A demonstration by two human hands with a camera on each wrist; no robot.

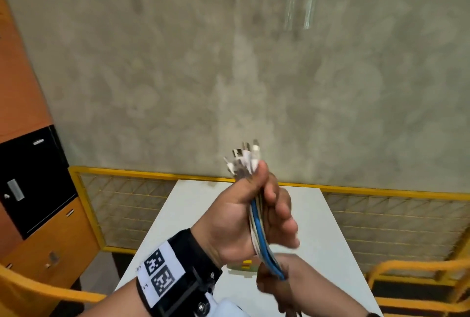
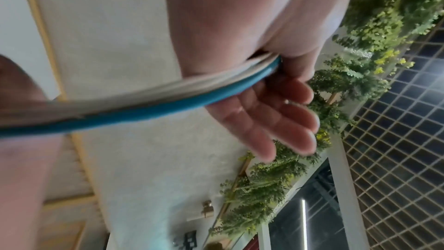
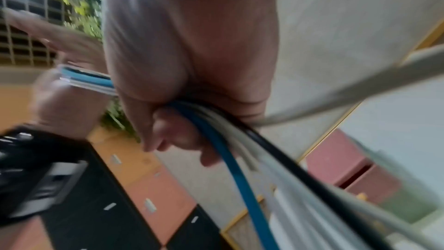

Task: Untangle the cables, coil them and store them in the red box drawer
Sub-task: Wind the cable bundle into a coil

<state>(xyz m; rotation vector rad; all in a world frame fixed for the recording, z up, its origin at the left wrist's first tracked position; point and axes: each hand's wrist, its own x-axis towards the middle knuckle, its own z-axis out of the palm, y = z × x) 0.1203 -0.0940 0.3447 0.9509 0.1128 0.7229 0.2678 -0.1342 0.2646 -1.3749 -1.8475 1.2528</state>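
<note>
While the left hand (image 1: 236, 217) was held up near the middle of the head view, it pinched a bunch of cables (image 1: 256, 225) between thumb and first finger, and its other fingers (image 2: 276, 121) were stretched out almost straight. White plugs (image 1: 244, 159) stuck out above the thumb. One blue cable (image 2: 144, 111) ran with the white ones (the right wrist view showed a black one (image 3: 276, 145) too). Lower in the frame, the right hand (image 1: 277, 281) was curled tight around the same bunch. A white table (image 1: 183, 215) lay under both hands. The red box (image 3: 353, 166) sat at the right of the right wrist view, blurry, with its drawer partly open.
</note>
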